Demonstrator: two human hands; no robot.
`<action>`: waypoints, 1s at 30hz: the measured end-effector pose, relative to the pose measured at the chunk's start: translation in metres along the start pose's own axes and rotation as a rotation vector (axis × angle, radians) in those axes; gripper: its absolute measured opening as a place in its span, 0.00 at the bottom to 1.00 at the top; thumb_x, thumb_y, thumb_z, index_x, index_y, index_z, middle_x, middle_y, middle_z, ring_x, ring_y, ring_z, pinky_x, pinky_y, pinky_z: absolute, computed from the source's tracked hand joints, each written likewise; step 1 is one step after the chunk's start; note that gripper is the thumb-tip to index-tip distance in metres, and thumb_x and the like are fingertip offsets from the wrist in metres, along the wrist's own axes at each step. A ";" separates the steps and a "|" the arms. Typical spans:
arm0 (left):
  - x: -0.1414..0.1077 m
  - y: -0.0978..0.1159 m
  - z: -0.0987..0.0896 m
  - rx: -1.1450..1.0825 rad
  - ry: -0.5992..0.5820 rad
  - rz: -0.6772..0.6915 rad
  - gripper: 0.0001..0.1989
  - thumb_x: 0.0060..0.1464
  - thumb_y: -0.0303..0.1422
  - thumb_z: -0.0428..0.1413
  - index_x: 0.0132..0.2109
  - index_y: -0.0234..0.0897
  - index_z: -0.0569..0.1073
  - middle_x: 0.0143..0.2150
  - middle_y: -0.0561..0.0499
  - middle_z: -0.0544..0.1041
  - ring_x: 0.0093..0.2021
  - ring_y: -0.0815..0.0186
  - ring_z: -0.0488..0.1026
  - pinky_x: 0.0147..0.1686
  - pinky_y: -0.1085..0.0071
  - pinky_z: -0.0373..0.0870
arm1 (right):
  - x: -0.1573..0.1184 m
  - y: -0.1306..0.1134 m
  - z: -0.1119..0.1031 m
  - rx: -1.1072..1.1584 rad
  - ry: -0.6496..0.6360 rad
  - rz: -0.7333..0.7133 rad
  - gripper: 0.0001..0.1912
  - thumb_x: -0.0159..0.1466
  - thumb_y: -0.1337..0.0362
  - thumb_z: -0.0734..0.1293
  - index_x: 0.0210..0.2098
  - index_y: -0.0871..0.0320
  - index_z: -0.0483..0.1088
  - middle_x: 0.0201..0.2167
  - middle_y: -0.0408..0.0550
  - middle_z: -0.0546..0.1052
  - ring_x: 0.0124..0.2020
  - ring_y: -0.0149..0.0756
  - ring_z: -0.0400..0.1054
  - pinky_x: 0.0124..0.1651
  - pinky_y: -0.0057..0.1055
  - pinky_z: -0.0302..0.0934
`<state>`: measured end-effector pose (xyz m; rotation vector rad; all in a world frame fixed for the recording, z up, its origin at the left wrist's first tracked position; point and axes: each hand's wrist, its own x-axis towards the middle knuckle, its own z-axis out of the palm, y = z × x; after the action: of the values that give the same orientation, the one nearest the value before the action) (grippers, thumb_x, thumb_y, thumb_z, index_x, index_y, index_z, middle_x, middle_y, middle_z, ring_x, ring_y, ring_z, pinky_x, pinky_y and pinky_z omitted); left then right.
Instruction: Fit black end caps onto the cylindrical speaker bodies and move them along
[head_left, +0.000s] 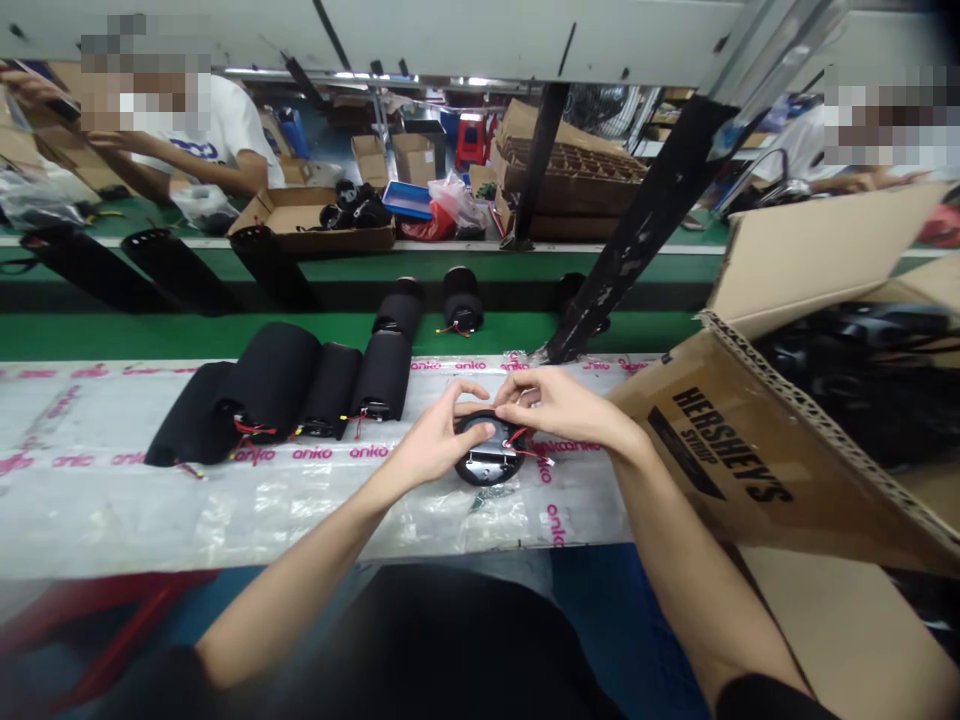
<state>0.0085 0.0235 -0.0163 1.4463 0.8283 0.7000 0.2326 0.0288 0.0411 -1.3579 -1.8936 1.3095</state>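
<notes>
My left hand (441, 438) and my right hand (551, 405) meet over a round black housing (489, 472) lying on the bench. The left hand's fingers curve over its top, and the right hand's fingertips press on its far edge. A metal bracket (491, 462) is fixed across its near side, partly hidden by my fingers. Red wires (529, 450) with pale ends run out to the right. Several black foam-covered cylinders (382, 375) with red leads lie to the left of my hands.
Clear plastic sheeting (187, 510) printed with pink "anko" covers the bench. An open Hershey's cardboard box (720, 450) holding black parts stands at the right. Behind a green conveyor (300, 335), black posts rise. Co-workers (210, 130) sit beyond, among cardboard boxes (307, 220).
</notes>
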 end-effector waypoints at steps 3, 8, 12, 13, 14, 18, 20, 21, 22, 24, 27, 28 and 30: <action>-0.002 -0.004 0.000 0.020 0.008 -0.041 0.23 0.63 0.40 0.64 0.59 0.43 0.64 0.58 0.42 0.83 0.54 0.54 0.83 0.51 0.61 0.75 | 0.002 -0.024 -0.002 -0.382 -0.072 -0.038 0.05 0.66 0.68 0.69 0.37 0.59 0.80 0.30 0.44 0.82 0.30 0.31 0.73 0.35 0.27 0.62; -0.003 0.025 -0.014 0.334 -0.094 -0.002 0.23 0.63 0.42 0.61 0.60 0.42 0.68 0.64 0.42 0.80 0.59 0.54 0.80 0.58 0.60 0.71 | 0.007 -0.040 0.004 -0.674 -0.115 -0.039 0.07 0.62 0.76 0.69 0.32 0.59 0.77 0.26 0.41 0.77 0.27 0.30 0.67 0.32 0.26 0.54; 0.007 0.065 -0.031 0.816 -0.226 -0.013 0.20 0.71 0.41 0.47 0.37 0.37 0.78 0.37 0.47 0.83 0.37 0.58 0.79 0.39 0.66 0.67 | 0.013 -0.035 0.006 -0.732 -0.127 -0.044 0.07 0.62 0.75 0.69 0.33 0.59 0.76 0.27 0.44 0.78 0.28 0.32 0.67 0.32 0.27 0.53; 0.011 0.073 -0.033 0.916 -0.252 -0.029 0.21 0.70 0.38 0.46 0.32 0.37 0.76 0.29 0.49 0.79 0.30 0.61 0.74 0.34 0.66 0.62 | 0.013 -0.034 0.006 -0.743 -0.126 -0.047 0.07 0.62 0.76 0.68 0.33 0.59 0.76 0.28 0.44 0.78 0.29 0.32 0.68 0.32 0.27 0.53; 0.016 0.079 -0.033 0.994 -0.288 -0.032 0.21 0.69 0.36 0.47 0.28 0.37 0.74 0.24 0.50 0.75 0.25 0.63 0.69 0.31 0.66 0.59 | 0.013 -0.033 0.006 -0.754 -0.123 -0.049 0.08 0.62 0.76 0.68 0.33 0.59 0.76 0.29 0.45 0.79 0.30 0.33 0.69 0.33 0.27 0.53; 0.031 0.094 -0.025 1.170 -0.452 0.060 0.17 0.64 0.31 0.53 0.25 0.38 0.73 0.20 0.52 0.70 0.21 0.65 0.62 0.30 0.64 0.55 | 0.006 -0.036 0.008 -0.791 -0.099 -0.057 0.09 0.64 0.77 0.66 0.36 0.60 0.76 0.31 0.49 0.80 0.33 0.37 0.72 0.36 0.29 0.54; 0.035 0.099 -0.019 1.227 -0.466 0.060 0.15 0.62 0.27 0.55 0.26 0.37 0.75 0.21 0.52 0.70 0.23 0.64 0.65 0.31 0.65 0.57 | 0.000 -0.037 0.013 -0.828 -0.075 -0.060 0.09 0.67 0.77 0.65 0.37 0.61 0.76 0.33 0.51 0.81 0.34 0.39 0.73 0.36 0.31 0.54; 0.037 0.101 -0.016 1.244 -0.453 0.048 0.13 0.59 0.26 0.57 0.26 0.37 0.75 0.21 0.52 0.70 0.23 0.64 0.67 0.31 0.65 0.59 | -0.003 -0.037 0.017 -0.855 -0.055 -0.067 0.09 0.68 0.76 0.65 0.38 0.61 0.77 0.34 0.53 0.81 0.35 0.40 0.74 0.37 0.32 0.55; 0.038 0.103 -0.013 1.252 -0.436 0.037 0.12 0.56 0.24 0.58 0.25 0.36 0.76 0.20 0.52 0.70 0.24 0.64 0.69 0.32 0.66 0.61 | -0.007 -0.036 0.021 -0.884 -0.030 -0.076 0.10 0.70 0.76 0.64 0.39 0.62 0.77 0.36 0.55 0.82 0.36 0.41 0.75 0.37 0.32 0.56; 0.041 0.108 -0.006 1.246 -0.421 0.019 0.12 0.52 0.22 0.60 0.23 0.36 0.75 0.18 0.53 0.68 0.25 0.63 0.71 0.34 0.66 0.64 | -0.012 -0.033 0.028 -0.925 0.031 -0.090 0.12 0.73 0.75 0.62 0.44 0.64 0.77 0.41 0.59 0.82 0.38 0.43 0.77 0.39 0.34 0.57; 0.046 0.115 0.005 1.246 -0.463 -0.029 0.11 0.52 0.22 0.61 0.23 0.35 0.76 0.15 0.54 0.67 0.23 0.62 0.72 0.35 0.66 0.68 | -0.013 -0.030 0.031 -0.913 0.082 -0.064 0.11 0.73 0.73 0.62 0.46 0.65 0.77 0.42 0.61 0.83 0.39 0.45 0.78 0.39 0.34 0.58; 0.047 0.118 0.009 1.267 -0.470 -0.051 0.10 0.52 0.22 0.62 0.24 0.35 0.77 0.15 0.53 0.68 0.23 0.62 0.73 0.34 0.66 0.69 | -0.012 -0.029 0.030 -0.899 0.083 -0.047 0.11 0.73 0.72 0.63 0.44 0.64 0.78 0.41 0.61 0.83 0.38 0.46 0.78 0.38 0.35 0.58; 0.047 0.124 0.012 1.322 -0.429 -0.092 0.08 0.52 0.22 0.62 0.27 0.33 0.79 0.17 0.51 0.71 0.23 0.60 0.75 0.34 0.65 0.70 | -0.009 -0.028 0.026 -0.881 0.073 -0.029 0.09 0.71 0.70 0.65 0.39 0.64 0.78 0.37 0.59 0.83 0.37 0.46 0.77 0.37 0.34 0.57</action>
<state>0.0537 0.0585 0.1035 2.5597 1.0361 -0.3854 0.2032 0.0080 0.0561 -1.7046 -2.5417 0.3575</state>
